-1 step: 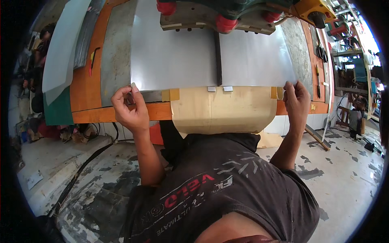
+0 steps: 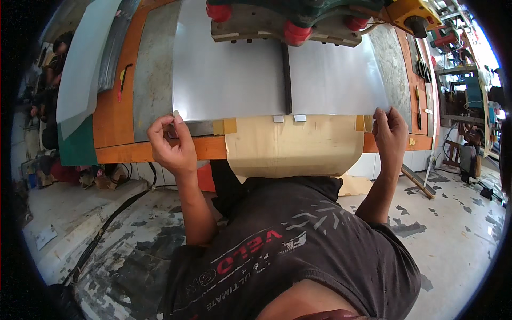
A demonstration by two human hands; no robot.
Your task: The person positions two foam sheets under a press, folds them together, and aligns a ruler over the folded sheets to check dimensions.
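Sheet metal, thin and grey-silver [image 2: 234, 80], is held at its near edge by both hands. The left hand [image 2: 169, 145] pinches the sheet's near left corner between thumb and fingers, knuckles bent, wrist rising from below. The right hand [image 2: 388, 133] grasps the near right corner in like manner, fingers curled over the edge. Both hands are closed on the sheet; neither is free.

The sheet lies flat on the desk [image 2: 114, 120], an orange-painted surface, and runs away from the person beneath the machine head [image 2: 298, 21], a green and grey casting with red rounded knobs along its lower face. A dark narrow bar [image 2: 288, 80] crosses the sheet lengthwise at its middle, from the machine head to the near edge. Two small pale tabs [image 2: 288, 118] sit just beside the end of that bar at the sheet's near edge.

Below the sheet's edge a tan curved panel [image 2: 293, 146] hangs over the front of the desk, between the two hands. Yellowish tape patches [image 2: 224, 126] sit at its upper corners. A second, duller metal plate [image 2: 154, 69] lies on the desk left of the sheet, partly beneath it. A pale translucent sheet [image 2: 85, 69] leans at the far left. The concrete floor [image 2: 453, 213] is stained and patchy.
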